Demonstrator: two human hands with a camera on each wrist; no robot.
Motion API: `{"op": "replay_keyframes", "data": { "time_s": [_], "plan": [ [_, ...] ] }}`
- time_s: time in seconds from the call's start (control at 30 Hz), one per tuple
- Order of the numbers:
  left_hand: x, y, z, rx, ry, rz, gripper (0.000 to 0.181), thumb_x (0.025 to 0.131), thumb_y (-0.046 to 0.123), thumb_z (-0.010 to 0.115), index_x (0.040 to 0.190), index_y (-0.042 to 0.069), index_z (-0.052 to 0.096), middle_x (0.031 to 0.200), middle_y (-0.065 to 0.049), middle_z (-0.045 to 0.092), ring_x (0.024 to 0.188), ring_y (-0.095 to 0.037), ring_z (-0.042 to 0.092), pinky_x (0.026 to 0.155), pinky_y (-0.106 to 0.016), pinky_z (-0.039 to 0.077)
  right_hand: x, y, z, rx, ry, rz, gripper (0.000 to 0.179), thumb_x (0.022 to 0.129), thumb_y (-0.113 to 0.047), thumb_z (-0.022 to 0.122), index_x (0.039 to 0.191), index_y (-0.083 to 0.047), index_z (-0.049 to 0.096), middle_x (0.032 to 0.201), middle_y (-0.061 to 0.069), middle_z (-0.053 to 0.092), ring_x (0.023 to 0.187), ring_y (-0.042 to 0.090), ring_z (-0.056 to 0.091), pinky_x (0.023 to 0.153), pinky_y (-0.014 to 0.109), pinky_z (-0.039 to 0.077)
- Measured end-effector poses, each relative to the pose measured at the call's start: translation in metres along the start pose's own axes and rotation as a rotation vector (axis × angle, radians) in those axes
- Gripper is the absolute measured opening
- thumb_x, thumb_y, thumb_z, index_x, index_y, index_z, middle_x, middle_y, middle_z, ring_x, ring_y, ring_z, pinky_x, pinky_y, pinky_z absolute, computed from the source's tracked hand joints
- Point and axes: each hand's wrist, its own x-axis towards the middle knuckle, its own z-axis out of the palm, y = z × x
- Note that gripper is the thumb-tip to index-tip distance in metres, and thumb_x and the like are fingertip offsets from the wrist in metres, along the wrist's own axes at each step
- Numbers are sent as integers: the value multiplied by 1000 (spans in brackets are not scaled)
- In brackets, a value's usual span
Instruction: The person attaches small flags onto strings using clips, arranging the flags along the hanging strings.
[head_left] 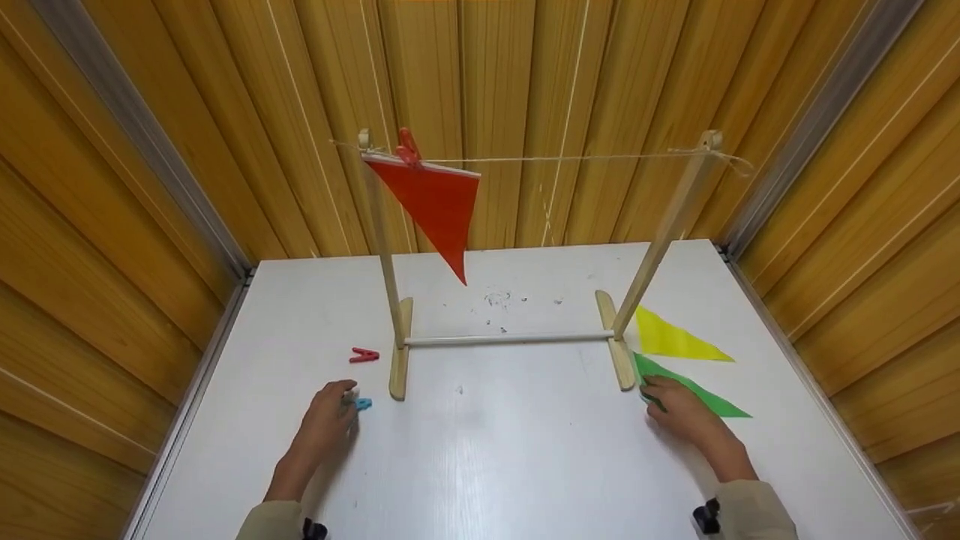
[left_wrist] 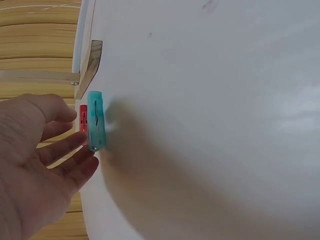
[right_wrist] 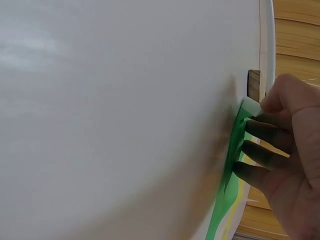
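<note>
My left hand [head_left: 328, 412] is beside a blue clothespin [left_wrist: 96, 120] on the white table, its fingers loosely bent. The fingertips reach the pin's lower end in the left wrist view; I cannot tell whether they touch it. Behind that pin lies a red clothespin [head_left: 364, 355]. My right hand [head_left: 679, 405] pinches the short edge of a green triangular flag [right_wrist: 231, 170], which is bent up there; the rest lies on the table. A yellow triangular flag [head_left: 675, 337] lies just beyond it.
A wooden stand with a left post [head_left: 386, 262] and a right post [head_left: 660, 247] carries a taut string [head_left: 555, 158]. On its left part hangs a red flag [head_left: 439, 199], clipped by a red clothespin [head_left: 408, 148]. A white rod [head_left: 510, 340] joins the feet.
</note>
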Motion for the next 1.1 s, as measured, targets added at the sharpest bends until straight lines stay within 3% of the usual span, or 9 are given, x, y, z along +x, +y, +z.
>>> {"op": "replay_keyframes", "data": {
  "time_s": [0.17,0.3,0.5,0.77,0.97,1.1],
  "plan": [
    [-1,-4,1,-8,5,-16,45,99,2,57,143,-2,48,144,-21,52,139,-41,44,115,-57,37,1,-1,5,-39,113,-39,33,89,6,67,122,11,66,134,30,59,126,48,54,104,59,46],
    [-1,-7,2,-15,8,-21,45,100,2,56,144,-1,48,144,-20,53,139,-41,44,115,-57,36,1,-3,7,-48,202,-41,25,90,4,71,115,9,70,121,28,66,116,45,62,96,55,53],
    [-3,-9,3,-12,11,-16,44,100,2,56,143,-2,49,144,-20,52,140,-40,44,116,-56,35,4,-8,9,-21,236,7,18,91,0,72,109,3,69,100,15,70,97,31,67,83,48,58],
    [-1,-7,2,-25,1,-45,46,101,4,56,145,0,46,147,-19,49,142,-39,41,117,-57,32,8,-10,8,-13,289,0,14,93,2,70,106,4,72,97,16,72,94,31,68,80,47,58],
    [-2,-8,4,-17,6,-40,47,99,3,60,145,0,48,146,-19,50,140,-38,43,116,-57,34,5,-9,8,1,301,53,19,94,0,69,112,1,73,99,17,73,87,24,67,75,43,59],
    [-5,-10,5,-29,26,-30,49,96,1,65,142,0,50,143,-19,53,136,-38,47,115,-56,37,4,-9,10,33,310,82,24,93,-2,71,116,2,73,107,20,74,92,29,69,77,44,59]
  ]
}}
